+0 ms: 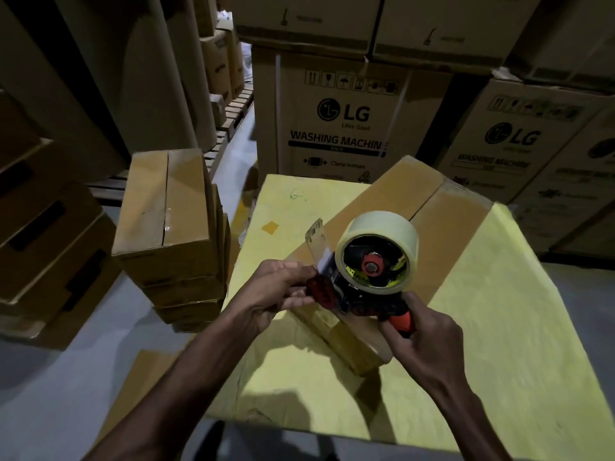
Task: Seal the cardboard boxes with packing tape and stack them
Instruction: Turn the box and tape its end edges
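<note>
Head view. Tape dispenser (366,277) gripped in right hand (422,331); tape end (317,239) apparently pinched by left hand (283,287). Sealing is being prepared; anchoring on cardboard box (382,207) is required next.

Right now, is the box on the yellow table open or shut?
Shut: the box has both top flaps lying flat, meeting at a centre seam. Taped or not, cannot tell.

Dim warehouse light, brightest on the yellow table (499,327). A shadow falls at its near edge. Edges bow and blur; corners go dark.
</note>
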The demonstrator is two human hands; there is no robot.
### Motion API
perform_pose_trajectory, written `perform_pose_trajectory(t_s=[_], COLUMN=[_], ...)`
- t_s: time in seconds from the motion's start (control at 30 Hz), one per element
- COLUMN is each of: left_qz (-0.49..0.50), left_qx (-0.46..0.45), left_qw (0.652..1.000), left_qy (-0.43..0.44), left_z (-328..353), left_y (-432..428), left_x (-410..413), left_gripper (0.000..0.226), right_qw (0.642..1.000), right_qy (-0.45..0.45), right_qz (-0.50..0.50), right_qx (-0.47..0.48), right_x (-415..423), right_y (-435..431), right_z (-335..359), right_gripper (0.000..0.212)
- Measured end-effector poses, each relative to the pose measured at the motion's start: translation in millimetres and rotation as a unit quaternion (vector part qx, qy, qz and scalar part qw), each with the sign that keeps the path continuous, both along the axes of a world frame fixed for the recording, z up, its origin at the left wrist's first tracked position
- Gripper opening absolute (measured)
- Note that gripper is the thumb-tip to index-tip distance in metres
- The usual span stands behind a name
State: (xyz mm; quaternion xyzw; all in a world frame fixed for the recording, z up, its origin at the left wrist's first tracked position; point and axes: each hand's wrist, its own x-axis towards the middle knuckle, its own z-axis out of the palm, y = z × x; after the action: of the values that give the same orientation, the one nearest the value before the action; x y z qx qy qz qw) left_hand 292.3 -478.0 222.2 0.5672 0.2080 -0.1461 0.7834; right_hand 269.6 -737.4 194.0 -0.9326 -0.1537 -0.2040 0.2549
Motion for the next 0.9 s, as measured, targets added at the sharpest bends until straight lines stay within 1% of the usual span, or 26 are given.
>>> perform_pose_trajectory(t_s=[0.07,0.13,0.2,0.3,0.37,0.4,0.47,0.53,0.6,0.67,0.73,0.77,0.83,0.9], left_qz=[0.006,0.015,0.017,0.027,0.048,0.057,0.071,0.086,0.100,0.101,0.086,0.074,0.052,0.034], left_qx=[-0.002,-0.004,-0.032,-0.101,-0.153,-0.169,-0.184,-0.195,-0.216,-0.231,-0.220,-0.195,-0.108,-0.017], left_qw=[1.000,1.000,0.999,0.992,0.984,0.981,0.978,0.974,0.968,0.965,0.969,0.976,0.991,0.998], left_qy=[0.010,0.020,0.036,0.067,0.081,0.081,0.076,0.074,0.074,0.076,0.069,0.063,0.056,0.054], left_z=[-1.9,-6.0,-9.7,-12.8,-16.4,-18.2,-20.5,-22.9,-25.3,-28.2,-32.0,-31.9,-28.1,-24.0], left_y=[-1.7,-3.7,-4.6,-2.7,-0.7,0.6,4.7,11.7,19.3,24.6,28.3,29.9,34.8,42.8], left_x=[5.4,13.1,20.8,27.9,29.0,28.8,27.4,27.7,27.1,23.6,21.1,20.7,23.7,31.0], left_gripper=[0.006,0.008,0.010,0.019,0.038,0.045,0.050,0.046,0.033,0.032,0.036,0.037,0.038,0.040], right_qw=[1.000,1.000,1.000,1.000,1.000,1.000,0.999,0.998,0.998,0.997,0.996,0.996,0.996,0.996], right_qy=[-0.011,-0.016,-0.012,-0.002,0.002,-0.002,-0.011,-0.023,-0.026,-0.022,-0.015,-0.013,-0.009,-0.010], right_qz=[0.002,0.002,0.001,-0.002,0.006,0.013,0.029,0.043,0.056,0.069,0.085,0.090,0.093,0.090], right_qx=[-0.013,-0.022,-0.025,-0.028,-0.027,-0.026,-0.031,-0.040,-0.034,-0.011,0.010,0.012,0.001,-0.018], right_x=[4.7,10.3,16.1,25.0,31.1,34.5,40.8,45.8,50.7,55.2,58.6,60.2,62.3,62.5], right_y=[-2.0,-3.8,-5.4,-6.4,-4.6,-2.8,1.6,6.9,11.9,17.2,22.3,24.5,27.7,30.8], right_z=[0.1,-1.5,-3.6,-5.7,-4.7,-3.0,0.1,1.5,2.0,2.1,2.2,1.9,1.2,0.0], right_gripper=[0.031,0.035,0.037,0.034,0.033,0.033,0.033,0.033,0.034,0.035,0.035,0.035,0.036,0.038])
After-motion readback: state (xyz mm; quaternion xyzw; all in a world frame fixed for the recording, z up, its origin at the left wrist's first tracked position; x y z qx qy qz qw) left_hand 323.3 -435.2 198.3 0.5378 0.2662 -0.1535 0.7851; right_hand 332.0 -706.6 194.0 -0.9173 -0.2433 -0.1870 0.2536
